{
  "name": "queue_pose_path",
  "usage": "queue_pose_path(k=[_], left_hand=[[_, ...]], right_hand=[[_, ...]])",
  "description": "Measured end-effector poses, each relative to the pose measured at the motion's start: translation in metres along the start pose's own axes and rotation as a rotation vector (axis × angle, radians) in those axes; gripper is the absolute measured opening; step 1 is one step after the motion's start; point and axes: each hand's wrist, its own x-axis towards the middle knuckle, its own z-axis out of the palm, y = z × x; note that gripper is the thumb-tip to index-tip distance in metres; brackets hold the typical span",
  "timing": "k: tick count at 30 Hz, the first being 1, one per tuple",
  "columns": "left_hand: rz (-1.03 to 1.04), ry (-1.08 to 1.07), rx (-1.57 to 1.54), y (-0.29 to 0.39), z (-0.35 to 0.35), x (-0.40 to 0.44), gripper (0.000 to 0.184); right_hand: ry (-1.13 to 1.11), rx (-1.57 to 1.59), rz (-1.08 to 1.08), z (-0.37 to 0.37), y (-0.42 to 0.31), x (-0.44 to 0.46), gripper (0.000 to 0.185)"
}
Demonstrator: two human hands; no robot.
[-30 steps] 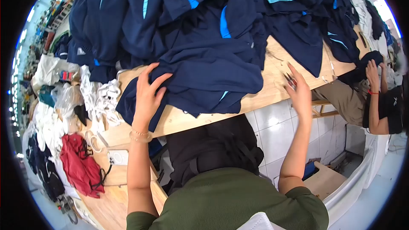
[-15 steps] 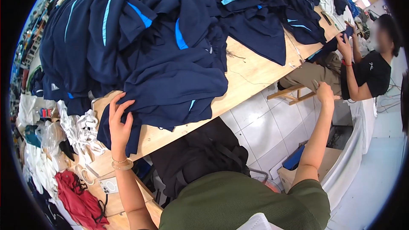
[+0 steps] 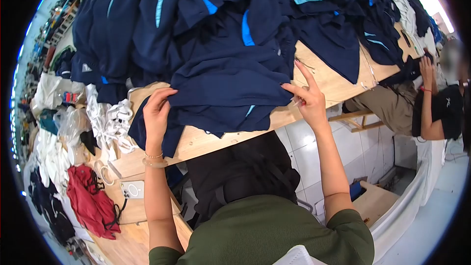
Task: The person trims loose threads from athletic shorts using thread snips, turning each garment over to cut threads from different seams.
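A folded navy garment (image 3: 228, 86) with a light-blue strip lies at the table's front edge, below a large heap of similar navy clothes (image 3: 211, 29). The fingers of my left hand (image 3: 158, 110) are closed on its left edge. At its right edge, my right hand (image 3: 312, 102) touches the cloth with one fingertip while another finger stretches up over the bare wood. A small metal tool (image 3: 296, 101) shows partly between the curled fingers of that hand; the rest of it is hidden.
The wooden table (image 3: 333, 81) runs to the right, where a person in a black shirt (image 3: 441, 110) sits with their hands on navy cloth. White cloth strips (image 3: 117, 120), a red bag (image 3: 91, 198) and a phone (image 3: 132, 189) are at the left.
My right hand has come back from over the floor at the right to the garment's right edge. My left hand has closed on the left edge. The view has shifted.
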Motion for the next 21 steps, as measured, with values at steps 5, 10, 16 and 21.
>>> queue_pose_path(k=[5,10,16,21], left_hand=[[-0.283,0.285,-0.471,0.005,-0.015,0.013,0.013],[-0.462,0.409,-0.582,0.004,-0.01,0.018,0.014],[-0.463,0.4,-0.63,0.004,-0.01,0.0,0.014],[-0.418,0.442,-0.67,0.013,-0.004,-0.01,0.014]], right_hand=[[0.102,0.936,0.438,0.01,0.002,0.054,0.012],[0.126,1.087,0.64,0.036,0.003,0.075,0.017],[0.116,1.058,0.592,0.034,0.011,0.064,0.016],[0.154,0.984,0.589,0.028,0.008,0.059,0.018]])
